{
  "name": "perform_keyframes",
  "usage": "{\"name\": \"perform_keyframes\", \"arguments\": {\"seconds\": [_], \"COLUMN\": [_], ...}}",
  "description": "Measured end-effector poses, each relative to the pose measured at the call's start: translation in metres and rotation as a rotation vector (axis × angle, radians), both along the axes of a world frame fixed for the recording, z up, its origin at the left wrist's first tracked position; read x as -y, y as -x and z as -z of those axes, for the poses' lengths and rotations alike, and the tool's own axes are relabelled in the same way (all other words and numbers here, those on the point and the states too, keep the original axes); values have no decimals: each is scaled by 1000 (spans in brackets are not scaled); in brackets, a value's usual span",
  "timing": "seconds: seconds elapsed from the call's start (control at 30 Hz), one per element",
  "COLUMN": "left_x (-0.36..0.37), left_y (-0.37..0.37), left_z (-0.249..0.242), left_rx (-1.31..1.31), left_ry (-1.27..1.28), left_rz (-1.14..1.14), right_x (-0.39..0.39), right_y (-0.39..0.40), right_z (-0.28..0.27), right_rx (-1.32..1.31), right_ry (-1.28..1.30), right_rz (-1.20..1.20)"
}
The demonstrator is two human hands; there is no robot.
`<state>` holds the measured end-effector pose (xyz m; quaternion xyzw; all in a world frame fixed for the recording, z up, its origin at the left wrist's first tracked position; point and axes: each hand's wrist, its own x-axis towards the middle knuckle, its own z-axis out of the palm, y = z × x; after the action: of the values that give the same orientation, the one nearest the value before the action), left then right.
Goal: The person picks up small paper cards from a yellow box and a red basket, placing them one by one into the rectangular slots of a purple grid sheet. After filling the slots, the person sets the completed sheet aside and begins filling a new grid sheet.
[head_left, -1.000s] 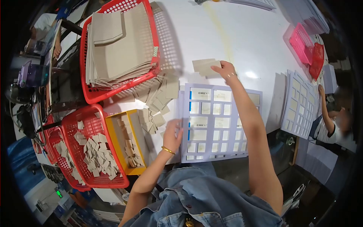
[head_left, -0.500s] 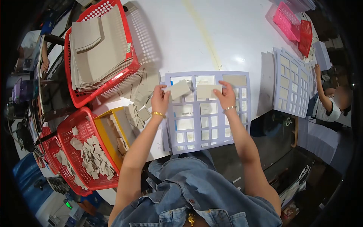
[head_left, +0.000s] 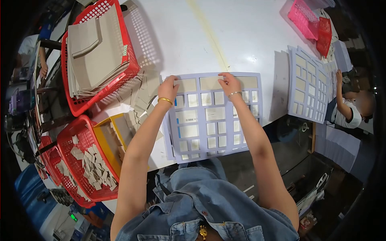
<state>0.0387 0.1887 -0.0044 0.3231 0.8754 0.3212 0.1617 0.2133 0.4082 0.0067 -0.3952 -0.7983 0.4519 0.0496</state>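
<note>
A pale lavender board with several rectangular cut-outs [head_left: 202, 120] lies on the table in front of me. Grey cardboard pieces fill its top row: a left piece [head_left: 186, 84], a middle piece [head_left: 209, 83] and a right piece [head_left: 246, 82]. White printed paper shows through many lower openings. My left hand [head_left: 168, 89] rests at the board's upper left corner beside the left piece, thumb and forefinger apart. My right hand [head_left: 230, 85] is over the middle piece, fingertips at its right end, thumb and forefinger apart. Neither hand lifts anything; some fingers are hidden.
Left of the board lie loose cardboard pieces [head_left: 142, 98]. A red basket [head_left: 134, 60] holds large cardboard sheets; another red basket [head_left: 66, 138] holds small pieces, beside a yellow box [head_left: 116, 120]. At right, another person sits by a similar board [head_left: 309, 86] and a pink basket [head_left: 301, 18].
Both hands have moved up to the board's top edge. The two cardboard pieces they held now lie in the left and middle top openings, and the fingers have loosened.
</note>
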Motion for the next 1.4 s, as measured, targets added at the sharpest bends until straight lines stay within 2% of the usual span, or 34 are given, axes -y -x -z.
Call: {"name": "perform_keyframes", "arguments": {"seconds": [0.1,0.23,0.33,0.4,0.43,0.5,0.53,0.57,0.7,0.8,0.87,0.97,1.07,1.17,1.27,1.3,1.4], "left_x": [1,15,31,55,71,102,120,140,188,209,213,210,215,211,221,222,210], "left_y": [-15,-29,-49,-71,-82,-105,-113,-120,-128,-132,-133,-132,-129,-130,-139,-139,-134], "left_z": [-15,-14,-23,-33,-35,-35,-30,-22,-18,-1,10,9,10,-21,-6,-11,-27], "left_rx": [-90,-36,2,-69,-45,1,-15,-28,-22,-19,-40,-76,-75,-44,-51,84,43], "left_ry": [-57,-123,-259,-289,-285,-293,-219,-148,157,203,227,201,335,204,-71,-113,-211], "left_rz": [-104,11,38,22,-24,-108,-192,-272,-431,-339,-324,-386,-321,-321,-452,-481,-439], "right_x": [4,19,20,18,22,31,36,41,102,193,247,295,306,300,290,285,255], "right_y": [5,7,0,-6,-1,8,12,15,47,73,85,103,108,108,100,96,76], "right_z": [1,-14,-11,5,6,-10,-22,-24,-23,-15,-14,11,17,10,3,-1,-11], "right_rx": [47,4,-1,53,66,229,315,238,57,-32,-163,-129,-8,-112,-218,-209,-221], "right_ry": [-116,-279,-297,-519,-633,-683,-714,-735,-603,-523,-462,-556,-618,-582,-342,-205,163], "right_rz": [-63,22,-133,-346,-454,-475,-478,-482,-596,-808,-821,-809,-851,-819,-726,-677,-455]}}
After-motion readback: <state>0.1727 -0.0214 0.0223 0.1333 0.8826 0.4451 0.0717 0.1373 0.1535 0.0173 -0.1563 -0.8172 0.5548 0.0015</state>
